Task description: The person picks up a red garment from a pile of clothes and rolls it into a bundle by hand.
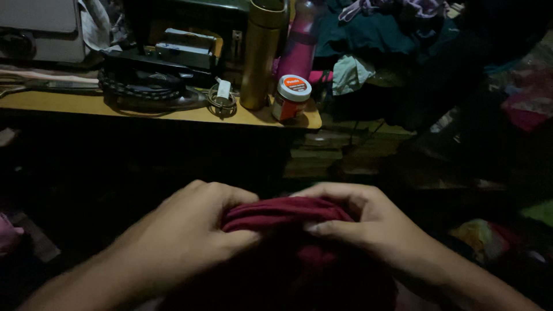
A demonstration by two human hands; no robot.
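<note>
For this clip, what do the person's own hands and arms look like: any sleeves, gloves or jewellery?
Both the left hand and the right hand are bare: no gloves, rings or watch can be made out. The forearms are uncovered as far as the frame shows, with no sleeves in view. The dim light hides finer detail.

Yellow table [173, 115], iron [147, 92], jar [291, 98], flask [262, 55]

A dim room holds a cluttered yellow table [173, 117] beside heaped clothes [374, 34].
</note>
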